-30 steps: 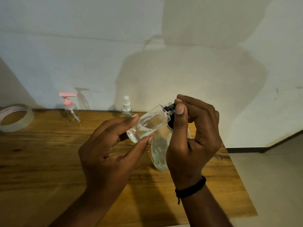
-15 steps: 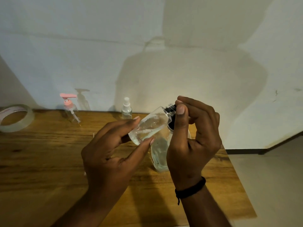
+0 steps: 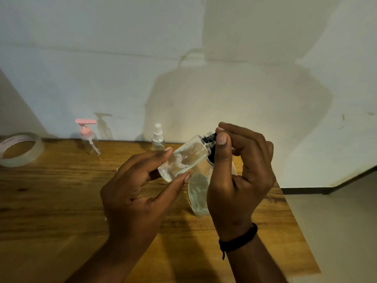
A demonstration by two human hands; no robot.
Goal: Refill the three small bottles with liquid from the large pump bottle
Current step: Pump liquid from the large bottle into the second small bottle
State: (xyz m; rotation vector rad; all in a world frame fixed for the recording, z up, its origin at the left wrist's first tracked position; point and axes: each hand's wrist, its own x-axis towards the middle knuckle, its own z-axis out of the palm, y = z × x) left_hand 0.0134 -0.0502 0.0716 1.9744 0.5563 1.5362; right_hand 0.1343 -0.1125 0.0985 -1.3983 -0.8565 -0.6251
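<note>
My left hand [image 3: 138, 190] holds a small clear bottle [image 3: 185, 158] by its base, tilted with the neck up to the right and some liquid inside. My right hand [image 3: 238, 176] pinches the black cap [image 3: 209, 137] at the bottle's neck with thumb and fingers. Behind both hands the large clear bottle [image 3: 199, 195] stands on the wooden table [image 3: 51, 201], its top hidden. A small pink-pump bottle [image 3: 87, 137] and a small white-spray bottle [image 3: 158, 137] stand at the back by the wall.
A roll of clear tape [image 3: 19, 149] lies at the table's far left. The table's right edge [image 3: 295, 221] drops to a pale floor. A white wall runs behind the table.
Both hands and the small bottle have barely shifted; the bottle sits slightly lower and my right thumb has turned a little on the cap.
</note>
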